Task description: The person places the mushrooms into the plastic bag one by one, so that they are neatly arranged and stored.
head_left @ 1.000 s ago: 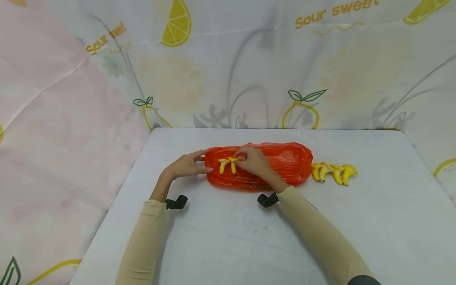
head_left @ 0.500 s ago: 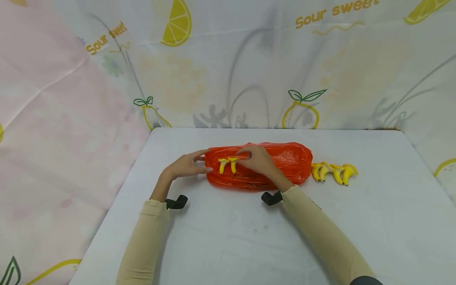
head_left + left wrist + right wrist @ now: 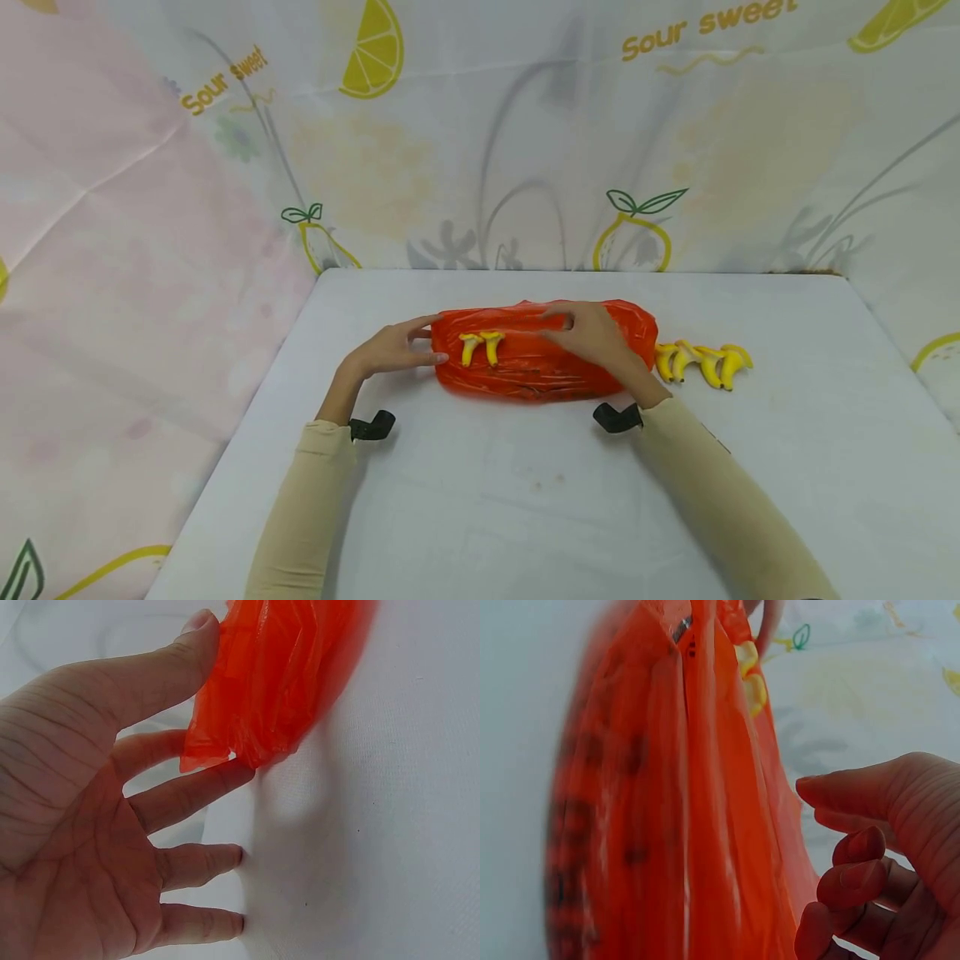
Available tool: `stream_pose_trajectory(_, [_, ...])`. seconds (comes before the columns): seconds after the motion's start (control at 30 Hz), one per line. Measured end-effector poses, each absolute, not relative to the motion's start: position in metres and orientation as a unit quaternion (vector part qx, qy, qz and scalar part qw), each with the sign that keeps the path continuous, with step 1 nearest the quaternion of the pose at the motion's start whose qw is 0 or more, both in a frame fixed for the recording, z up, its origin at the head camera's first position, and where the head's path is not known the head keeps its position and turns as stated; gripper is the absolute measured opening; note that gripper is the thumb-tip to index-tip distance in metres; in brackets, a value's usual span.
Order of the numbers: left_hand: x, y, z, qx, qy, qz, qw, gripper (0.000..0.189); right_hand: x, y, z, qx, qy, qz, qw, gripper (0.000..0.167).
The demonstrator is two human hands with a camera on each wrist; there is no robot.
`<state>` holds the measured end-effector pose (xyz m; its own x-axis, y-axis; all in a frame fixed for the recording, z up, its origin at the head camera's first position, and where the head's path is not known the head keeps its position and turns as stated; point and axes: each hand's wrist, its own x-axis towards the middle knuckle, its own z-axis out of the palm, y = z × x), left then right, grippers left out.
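A long red plastic bag [image 3: 555, 375] lies across the table, wrapped smooth over something hidden inside. Two small yellow toy bananas [image 3: 481, 347] rest side by side on its left part. My left hand [image 3: 390, 348] is at the bag's left end, thumb on the near side, fingers spread; in the left wrist view the fingertips [image 3: 244, 771] touch the bag's crumpled edge. Over the bag's right half hovers my right hand [image 3: 588, 333], its thumb and fingers apart and loosely bent, holding nothing. The right wrist view shows that hand [image 3: 885, 855] beside the red plastic.
Several more toy bananas [image 3: 705, 365] lie in a row on the white table [image 3: 480, 517], just off the bag's right end. A patterned cloth [image 3: 480, 150] with lemon drawings hangs behind the table's far edge.
My right hand has let go of the second banana on the bag and moved right across the red plastic. The left hand and the two bananas have stayed put.
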<state>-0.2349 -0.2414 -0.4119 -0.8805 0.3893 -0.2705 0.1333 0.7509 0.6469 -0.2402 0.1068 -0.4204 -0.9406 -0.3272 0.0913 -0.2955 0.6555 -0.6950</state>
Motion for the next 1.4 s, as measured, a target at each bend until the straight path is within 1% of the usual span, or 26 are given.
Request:
stream_pose_trajectory(0.5, [-0.236,-0.243,-0.413,0.144,0.914,0.323,0.2,0.087,-0.229,0.156,-0.41,-0.17,0.911,-0.376,-0.009,0.028])
stream_pose_trajectory(0.7, [-0.235,-0.242,-0.412,0.141,0.916,0.32,0.199,0.086,-0.223,0.176,-0.402,-0.174,0.907,-0.38,-0.043,0.027])
stream_pose_trajectory(0.83, [-0.235,-0.241,-0.413,0.14,0.918,0.315,0.199,0.086,-0.217,0.19,-0.395,-0.155,0.913,-0.372,-0.06,0.027])
stream_pose_trajectory(1.1, [-0.236,-0.242,-0.414,0.139,0.917,0.313,0.202,0.086,-0.205,0.221,-0.392,-0.11,0.924,-0.36,-0.062,0.032])
stream_pose_trajectory(1.4, [-0.237,-0.242,-0.414,0.144,0.918,0.311,0.199,0.085,-0.195,0.248,-0.394,-0.089,0.933,-0.334,-0.098,0.031])
